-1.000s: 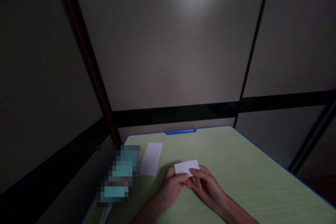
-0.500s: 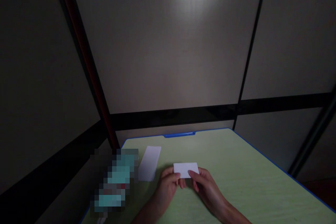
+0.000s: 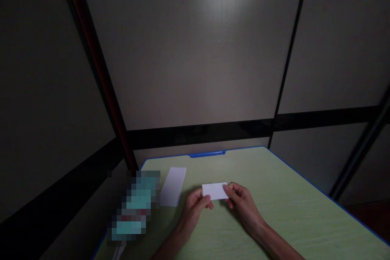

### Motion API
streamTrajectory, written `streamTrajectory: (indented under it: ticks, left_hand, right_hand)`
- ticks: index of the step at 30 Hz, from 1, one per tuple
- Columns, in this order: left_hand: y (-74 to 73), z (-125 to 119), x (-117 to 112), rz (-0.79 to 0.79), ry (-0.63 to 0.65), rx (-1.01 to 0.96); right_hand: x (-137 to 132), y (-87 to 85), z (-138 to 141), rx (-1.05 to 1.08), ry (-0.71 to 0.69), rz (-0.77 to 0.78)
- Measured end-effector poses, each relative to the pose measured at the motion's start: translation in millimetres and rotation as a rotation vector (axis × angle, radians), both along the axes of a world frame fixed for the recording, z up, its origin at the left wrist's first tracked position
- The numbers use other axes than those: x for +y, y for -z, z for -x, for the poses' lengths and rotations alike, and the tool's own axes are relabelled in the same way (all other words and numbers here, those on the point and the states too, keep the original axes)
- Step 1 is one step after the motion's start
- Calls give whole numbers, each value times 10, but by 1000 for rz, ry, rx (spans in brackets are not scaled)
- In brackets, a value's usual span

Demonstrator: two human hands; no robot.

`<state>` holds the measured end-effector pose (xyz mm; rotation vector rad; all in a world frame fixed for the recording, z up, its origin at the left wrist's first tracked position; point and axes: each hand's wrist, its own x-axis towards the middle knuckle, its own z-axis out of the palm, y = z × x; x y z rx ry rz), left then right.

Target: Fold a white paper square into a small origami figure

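left hand (image 3: 195,207) pinched left end of small white rectangular paper card (image 3: 215,191) | right hand (image 3: 240,201) pinched right end | card sat low over pale green blue-edged table (image 3: 274,195), near white paper strip (image 3: 173,186) | judged: even, light fingertip pinches suited it

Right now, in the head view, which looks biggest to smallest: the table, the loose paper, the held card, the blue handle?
1. table
2. paper
3. card, partly hidden, so its gap to the paper is unsure
4. handle
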<state>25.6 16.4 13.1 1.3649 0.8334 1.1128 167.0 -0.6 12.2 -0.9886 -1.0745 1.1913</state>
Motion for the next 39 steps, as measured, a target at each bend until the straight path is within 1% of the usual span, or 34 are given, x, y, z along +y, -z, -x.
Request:
streamTrajectory:
  ticks: [2,5,8,10,11,13,14,16,18,19,20,22,25,27,29,31,33,36,39]
  left_hand:
    - [4,-6,4,-20,-12,7]
    - [15,-27,-3,-20,-3,-19]
    - [26,-66,-24,22,90,-82]
    - [33,-86,-42,50,172,-108]
    - [37,-91,-50,52,193,-116]
    - [50,-86,-58,40,178,-129]
    - [59,-78,-58,35,135,-141]
    - [74,-58,-52,43,65,-151]
    - [82,-45,-43,50,20,-150]
    - [84,-43,-41,47,0,-149]
    - [85,-45,-40,49,-8,-143]
    - [88,-55,-39,58,0,-110]
    - [95,-69,-32,70,16,-86]
    - [89,-69,-21,108,-11,-149]
    - [68,-63,-11,178,-51,-262]
    - [38,-56,-9,244,-64,-354]
    - [11,-52,-14,280,-34,-392]
    - [-7,-52,-31,282,25,-379]
    - [-11,-50,-47,273,33,-379]
  right_hand:
    - [-15,-13,33,33,-39,8]
    - [-51,-10,106,45,-134,36]
    - [-89,11,170,72,-205,43]
    - [-94,24,179,76,-250,29]
    - [-85,26,169,72,-265,20]
    - [-44,23,121,80,-243,2]
    - [-17,17,88,102,-197,-10]
    - [35,-1,20,197,-47,-43]
    - [63,-21,-23,262,52,-67]
    - [64,-29,-30,270,57,-69]
    - [58,-35,-26,260,33,-68]
    - [32,-41,-2,196,-41,-36]
    - [2,-37,24,123,-77,-7]
    - [3,-30,16,115,-66,-6]
    - [16,-22,-3,131,-51,-1]
    - [28,-14,-16,154,-41,4]
    - [32,-11,-19,173,-42,5]
    - [21,-16,-10,190,-48,10]
    - [9,-28,-3,196,-38,24]
